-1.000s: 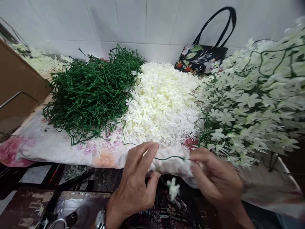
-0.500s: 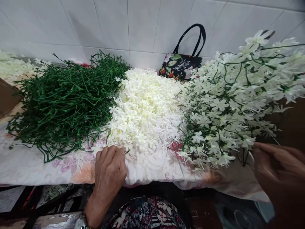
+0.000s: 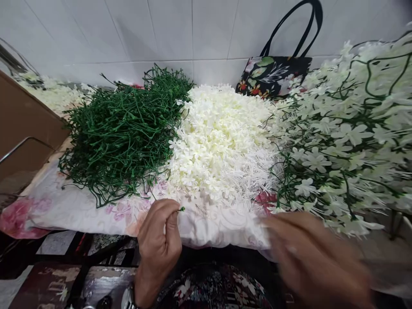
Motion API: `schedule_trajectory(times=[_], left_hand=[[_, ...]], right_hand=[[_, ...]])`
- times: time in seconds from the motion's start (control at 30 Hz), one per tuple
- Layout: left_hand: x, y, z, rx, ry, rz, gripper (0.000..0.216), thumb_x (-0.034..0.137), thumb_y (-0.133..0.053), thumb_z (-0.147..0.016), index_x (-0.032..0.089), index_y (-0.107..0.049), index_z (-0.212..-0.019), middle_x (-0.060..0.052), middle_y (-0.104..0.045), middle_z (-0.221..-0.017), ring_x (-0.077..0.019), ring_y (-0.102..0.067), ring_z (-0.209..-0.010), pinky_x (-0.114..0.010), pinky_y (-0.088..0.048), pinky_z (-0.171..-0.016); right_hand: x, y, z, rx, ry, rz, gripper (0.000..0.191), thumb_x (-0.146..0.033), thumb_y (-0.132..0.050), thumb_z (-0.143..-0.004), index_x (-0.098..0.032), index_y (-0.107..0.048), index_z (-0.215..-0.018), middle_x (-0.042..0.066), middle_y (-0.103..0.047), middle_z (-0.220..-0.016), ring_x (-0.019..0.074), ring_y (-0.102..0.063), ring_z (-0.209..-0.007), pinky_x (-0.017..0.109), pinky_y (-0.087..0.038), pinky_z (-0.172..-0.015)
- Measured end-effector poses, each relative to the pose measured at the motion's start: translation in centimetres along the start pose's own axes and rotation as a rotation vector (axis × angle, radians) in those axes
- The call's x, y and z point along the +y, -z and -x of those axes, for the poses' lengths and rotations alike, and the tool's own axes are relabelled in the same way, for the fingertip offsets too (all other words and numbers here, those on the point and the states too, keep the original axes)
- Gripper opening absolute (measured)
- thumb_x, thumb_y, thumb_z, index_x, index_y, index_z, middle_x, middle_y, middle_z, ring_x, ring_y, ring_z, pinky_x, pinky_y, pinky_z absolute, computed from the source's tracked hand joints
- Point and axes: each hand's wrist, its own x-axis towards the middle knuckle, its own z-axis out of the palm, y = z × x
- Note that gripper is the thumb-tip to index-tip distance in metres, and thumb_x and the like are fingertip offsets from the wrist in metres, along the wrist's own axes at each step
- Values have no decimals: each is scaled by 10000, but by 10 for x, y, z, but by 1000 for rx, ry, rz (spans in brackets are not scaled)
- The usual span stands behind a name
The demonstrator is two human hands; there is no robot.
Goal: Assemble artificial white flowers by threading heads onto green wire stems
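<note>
My left hand (image 3: pixel 160 234) is closed in a pinch on a green artificial flower stem (image 3: pixel 182 209), whose small knobbed tip pokes out past the thumb. It hovers at the near edge of the cloth, before the white flower heads. My right hand (image 3: pixel 317 257) is smeared by motion, close to the cloth's front edge, so its fingers do not show clearly. A heap of bare green stems (image 3: pixel 119 133) lies at the left. Loose white flower heads (image 3: pixel 215 133) are piled in the middle, beside thin white stamens (image 3: pixel 252 174). Assembled white flowers on stems (image 3: pixel 350 137) fill the right side.
A floral-patterned cloth (image 3: pixel 83 206) covers the work surface. Against the tiled wall (image 3: pixel 212 38) rests a black floral handbag (image 3: pixel 273 77). At the left stands a brown cardboard panel (image 3: pixel 25 124), with more white flowers (image 3: pixel 54 94) behind it.
My right hand has come leftward from beside the assembled flowers toward the middle. My left hand has turned, so the stem tip now shows. The view has shifted to the right.
</note>
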Motion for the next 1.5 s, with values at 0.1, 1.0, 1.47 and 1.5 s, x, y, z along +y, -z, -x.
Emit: schedule_trajectory(times=[0.1, 1.0, 1.47, 1.5], left_hand=[[6, 7, 6, 5, 37, 72, 292, -43, -486, -781, 179, -556, -958, -23, -581, -799, -145, -570, -761, -282, -458, -684], [29, -23, -4, -210, 210, 44, 147, 53, -465, -794, 177, -534, -836, -12, -566, -694, -136, -562, -637, -231, -455, -559], [30, -54, -17, -352, 55, -207, 210, 16, -429, -782, 179, -533, -701, -4, -486, -665, -132, -462, -585, -245, -397, -538], [29, -53, -17, -318, 68, -135, 201, 19, -440, -790, 175, -544, -719, -4, -496, -669, -130, -480, -603, -243, -410, -559]], right_hand=[[-11, -40, -34, -133, 160, 111, 236, -23, -451, -848, -163, -628, -917, 71, -592, -777, 184, -561, -760, 320, -462, -651], [-11, -54, -25, -107, -59, -144, 128, -81, -475, -845, -169, -566, -865, 15, -555, -651, 114, -528, -572, 224, -439, -526], [-4, -58, -15, 7, -131, -214, 153, -56, -488, -817, -169, -579, -866, 21, -574, -682, 116, -548, -616, 223, -478, -553], [-4, -58, -15, 8, -136, -218, 154, -56, -488, -816, -169, -581, -862, 24, -580, -692, 117, -555, -626, 224, -483, -561]])
